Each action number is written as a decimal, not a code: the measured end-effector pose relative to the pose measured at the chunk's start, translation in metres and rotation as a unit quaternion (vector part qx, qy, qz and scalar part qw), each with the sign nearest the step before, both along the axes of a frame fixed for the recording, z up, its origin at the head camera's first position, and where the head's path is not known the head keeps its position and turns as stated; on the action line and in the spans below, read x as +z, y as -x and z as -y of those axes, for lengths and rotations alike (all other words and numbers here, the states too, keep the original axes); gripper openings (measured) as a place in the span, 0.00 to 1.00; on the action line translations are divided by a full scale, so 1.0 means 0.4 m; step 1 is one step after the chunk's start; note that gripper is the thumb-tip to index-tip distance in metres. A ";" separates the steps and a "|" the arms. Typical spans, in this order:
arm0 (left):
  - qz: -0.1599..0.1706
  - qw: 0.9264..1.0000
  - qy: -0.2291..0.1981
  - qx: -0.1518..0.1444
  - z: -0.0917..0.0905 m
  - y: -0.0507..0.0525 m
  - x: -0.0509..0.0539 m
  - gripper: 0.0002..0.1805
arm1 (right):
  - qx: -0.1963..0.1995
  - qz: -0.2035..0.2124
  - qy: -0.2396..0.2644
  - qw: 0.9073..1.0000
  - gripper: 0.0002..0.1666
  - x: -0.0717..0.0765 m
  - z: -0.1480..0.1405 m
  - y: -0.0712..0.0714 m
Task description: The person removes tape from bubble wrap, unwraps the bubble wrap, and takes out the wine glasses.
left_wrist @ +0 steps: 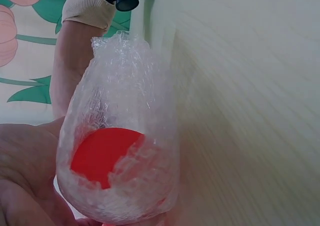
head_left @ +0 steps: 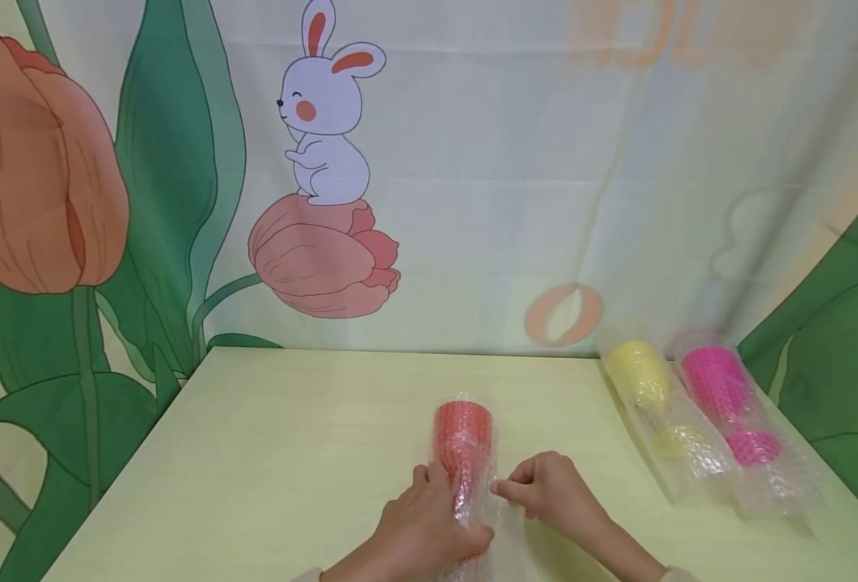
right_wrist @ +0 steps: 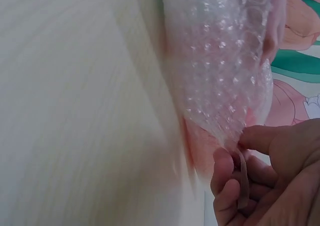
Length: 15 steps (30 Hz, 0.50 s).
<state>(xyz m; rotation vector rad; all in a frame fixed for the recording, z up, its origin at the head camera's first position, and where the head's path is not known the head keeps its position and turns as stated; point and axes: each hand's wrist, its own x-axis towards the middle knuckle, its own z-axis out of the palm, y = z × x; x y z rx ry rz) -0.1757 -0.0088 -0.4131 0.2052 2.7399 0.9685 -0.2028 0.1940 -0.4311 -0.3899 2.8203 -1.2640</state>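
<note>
Two hands (head_left: 421,521) (head_left: 555,493) hold wrapped cup (head_left: 462,428) (prob.), well off L tbl edge (head_left: 116,485).

The head camera looks forward and down across the counter (head_left: 254,453) toward a printed backdrop (head_left: 472,162); both wrist cameras peer in close, sharing the bubble-wrapped red bundle (head_left: 462,432) at the head view's lower centre, seemingly, through some blur, from opposite sides.
</note>
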 end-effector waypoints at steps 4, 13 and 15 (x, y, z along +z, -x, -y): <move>-0.015 1.000 -0.001 0.000 -0.001 -0.006 -0.001 0.43 | -0.023 -0.044 -0.014 0.999 0.20 -0.011 0.017 0.003; 0.012 1.000 0.003 0.019 -0.008 -0.008 0.001 0.58 | 0.013 -0.089 0.021 0.996 0.17 -0.019 0.031 0.018; 0.014 1.000 0.004 0.019 -0.009 -0.009 0.001 0.59 | 0.016 -0.093 0.022 0.995 0.15 -0.019 0.034 0.018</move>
